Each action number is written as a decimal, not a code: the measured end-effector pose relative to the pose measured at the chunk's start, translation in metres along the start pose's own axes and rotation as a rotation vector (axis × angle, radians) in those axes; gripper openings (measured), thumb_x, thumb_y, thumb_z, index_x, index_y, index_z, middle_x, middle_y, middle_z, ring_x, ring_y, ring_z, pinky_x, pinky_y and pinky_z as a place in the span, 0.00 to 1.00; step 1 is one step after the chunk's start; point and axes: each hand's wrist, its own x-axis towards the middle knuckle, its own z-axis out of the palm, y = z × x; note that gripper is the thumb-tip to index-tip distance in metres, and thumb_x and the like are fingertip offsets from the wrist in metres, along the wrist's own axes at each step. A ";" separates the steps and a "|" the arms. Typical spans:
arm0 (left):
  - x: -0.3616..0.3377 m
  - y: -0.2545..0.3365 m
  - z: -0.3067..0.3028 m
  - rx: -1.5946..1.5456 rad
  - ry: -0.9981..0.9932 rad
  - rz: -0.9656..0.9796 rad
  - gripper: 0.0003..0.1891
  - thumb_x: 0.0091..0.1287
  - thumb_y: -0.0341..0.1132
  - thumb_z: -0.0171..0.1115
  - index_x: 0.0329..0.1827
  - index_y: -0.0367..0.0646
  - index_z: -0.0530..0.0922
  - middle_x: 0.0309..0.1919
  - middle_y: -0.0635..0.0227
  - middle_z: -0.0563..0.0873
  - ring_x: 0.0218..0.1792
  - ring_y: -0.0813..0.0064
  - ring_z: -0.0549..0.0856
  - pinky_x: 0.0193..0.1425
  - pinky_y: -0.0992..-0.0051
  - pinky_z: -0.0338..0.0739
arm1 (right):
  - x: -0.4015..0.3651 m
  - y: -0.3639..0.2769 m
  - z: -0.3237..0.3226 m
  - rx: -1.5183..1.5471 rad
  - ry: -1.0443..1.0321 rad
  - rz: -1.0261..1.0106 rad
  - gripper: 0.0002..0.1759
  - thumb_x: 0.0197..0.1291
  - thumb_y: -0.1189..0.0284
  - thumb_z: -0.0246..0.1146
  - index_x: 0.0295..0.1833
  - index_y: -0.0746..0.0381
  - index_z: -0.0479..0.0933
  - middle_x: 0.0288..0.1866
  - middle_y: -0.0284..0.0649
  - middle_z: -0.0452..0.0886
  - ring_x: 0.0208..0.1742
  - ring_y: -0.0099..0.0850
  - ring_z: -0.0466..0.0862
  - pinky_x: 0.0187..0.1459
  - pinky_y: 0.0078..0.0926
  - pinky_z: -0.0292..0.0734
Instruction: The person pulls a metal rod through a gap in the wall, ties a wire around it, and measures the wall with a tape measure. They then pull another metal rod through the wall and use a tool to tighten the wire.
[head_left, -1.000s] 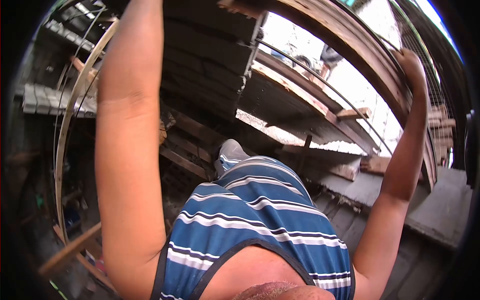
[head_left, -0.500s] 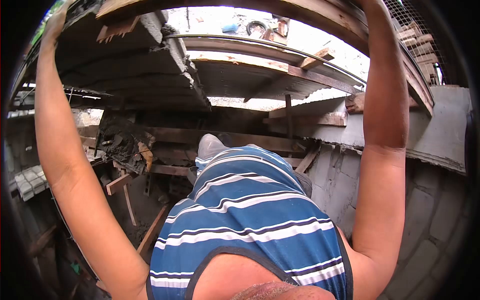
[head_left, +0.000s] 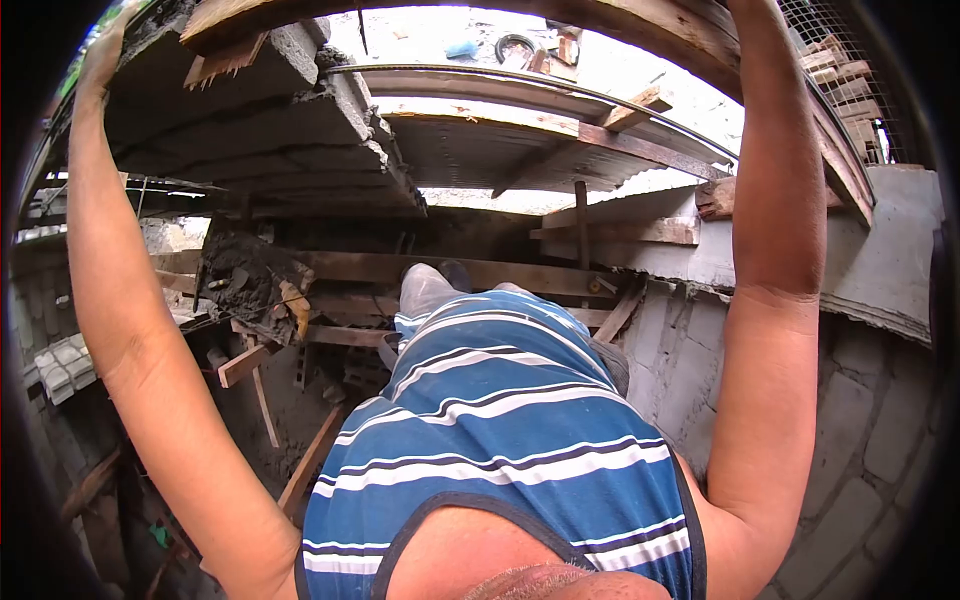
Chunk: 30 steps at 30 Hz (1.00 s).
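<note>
Frankly, neither grip can be told: left hand (head_left: pixel 102 60) blurred at the concrete slab (head_left: pixel 235 135), upper left; right hand cropped at top, near the wooden beam (head_left: pixel 690 42). Dark tub (head_left: pixel 500 46), top centre: contents indistinct.

Right forearm (head_left: pixel 778 130) cut off above, left hand (head_left: pixel 102 58) partly indistinct

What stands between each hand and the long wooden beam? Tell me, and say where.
In this view, the grey slab lies between the left hand and the left end of the long wooden beam. The right forearm overlaps the beam, but the right hand is out of frame, so I cannot tell there.
</note>
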 end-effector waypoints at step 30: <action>-0.016 0.066 -0.012 0.213 -0.030 -0.035 0.23 0.78 0.36 0.42 0.73 0.46 0.72 0.71 0.60 0.76 0.71 0.68 0.75 0.76 0.73 0.64 | -0.003 0.004 -0.002 -0.031 0.016 -0.075 0.22 0.65 0.56 0.64 0.46 0.66 0.86 0.46 0.51 0.87 0.48 0.44 0.86 0.55 0.38 0.78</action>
